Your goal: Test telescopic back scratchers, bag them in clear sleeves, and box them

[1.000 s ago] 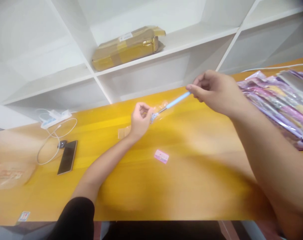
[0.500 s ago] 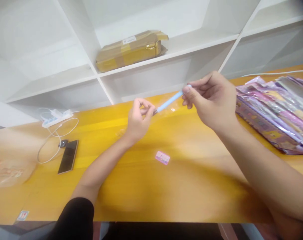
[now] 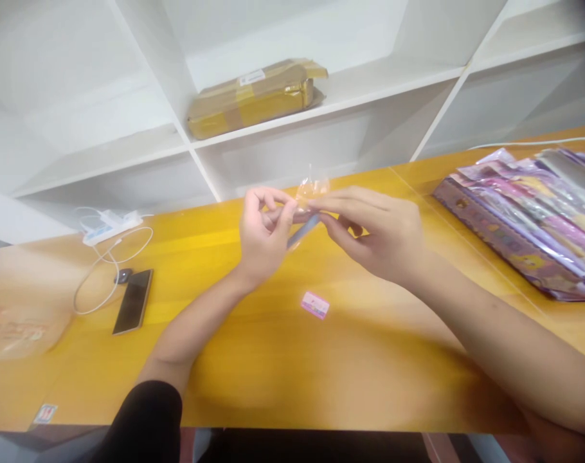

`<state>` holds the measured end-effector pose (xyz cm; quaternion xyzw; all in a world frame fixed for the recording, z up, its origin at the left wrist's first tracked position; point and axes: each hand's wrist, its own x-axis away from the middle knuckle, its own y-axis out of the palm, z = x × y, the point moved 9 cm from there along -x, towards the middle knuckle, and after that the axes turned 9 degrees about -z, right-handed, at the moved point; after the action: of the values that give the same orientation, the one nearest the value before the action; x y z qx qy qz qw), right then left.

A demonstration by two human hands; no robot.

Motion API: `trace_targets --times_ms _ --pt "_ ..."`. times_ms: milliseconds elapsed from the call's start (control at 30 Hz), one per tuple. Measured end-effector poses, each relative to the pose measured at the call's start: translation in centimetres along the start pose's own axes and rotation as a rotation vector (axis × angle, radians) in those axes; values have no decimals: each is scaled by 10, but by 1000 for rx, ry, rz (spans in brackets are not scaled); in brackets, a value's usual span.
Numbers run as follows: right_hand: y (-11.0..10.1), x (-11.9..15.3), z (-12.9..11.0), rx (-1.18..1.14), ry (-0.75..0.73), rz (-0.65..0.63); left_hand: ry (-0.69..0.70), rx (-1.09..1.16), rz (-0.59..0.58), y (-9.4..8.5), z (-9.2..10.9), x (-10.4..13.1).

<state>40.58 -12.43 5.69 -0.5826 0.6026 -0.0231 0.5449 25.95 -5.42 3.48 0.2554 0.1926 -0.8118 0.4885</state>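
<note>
My left hand [image 3: 266, 235] pinches near a slim light-blue stick [image 3: 303, 231], whose lower end lies by the thumb and palm. Touching it from the right, my right hand [image 3: 377, 231] has its thumb and fingertips together at the stick's upper end. A crinkled clear plastic wrapper [image 3: 313, 186] rises between and behind the fingertips of both hands. Fingers partly hide the stick, so its ends are unclear. Below the hands, a small pink and white card [image 3: 315, 305] lies on the yellow wooden table [image 3: 360, 373].
At the right lies a stack of purple plastic packets [image 3: 533, 225]. A phone [image 3: 133, 301], a white power strip [image 3: 110, 226] with cables and a clear bag [image 3: 22, 331] are at the left. A taped box [image 3: 254, 96] sits on the shelf behind.
My right hand has moved left and down to meet my left hand. The blue stick, stretched between the hands before, is now mostly covered and lower. The clear wrapper stands up more visibly.
</note>
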Motion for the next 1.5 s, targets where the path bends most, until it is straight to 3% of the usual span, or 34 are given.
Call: trace_targets --times_ms 133,300,500,633,833,1100,1333,1433,1500 --pt "4 0 -1 -22 15 -64 -9 18 5 -3 -2 -1" --pt "-6 -2 8 39 26 5 -14 46 -15 -5 -3 -4" --pt "-2 -1 19 94 -21 67 -158 17 -61 -1 -27 -5" --pt "-3 0 43 -106 121 97 -198 40 -36 -5 -40 -7" --pt "30 -2 69 -504 361 -254 -185 94 -11 -11 -45 -11" --pt "23 -4 71 -553 385 -182 -228 155 -56 -3 -45 -8" --pt "26 -4 69 -594 329 -160 -181 48 -159 2 -42 -6" --pt "35 -4 70 -728 333 -165 -258 9 -218 -2 -44 -9" --pt "46 -1 75 -797 376 -196 -358 -13 -292 -4 -56 -10"
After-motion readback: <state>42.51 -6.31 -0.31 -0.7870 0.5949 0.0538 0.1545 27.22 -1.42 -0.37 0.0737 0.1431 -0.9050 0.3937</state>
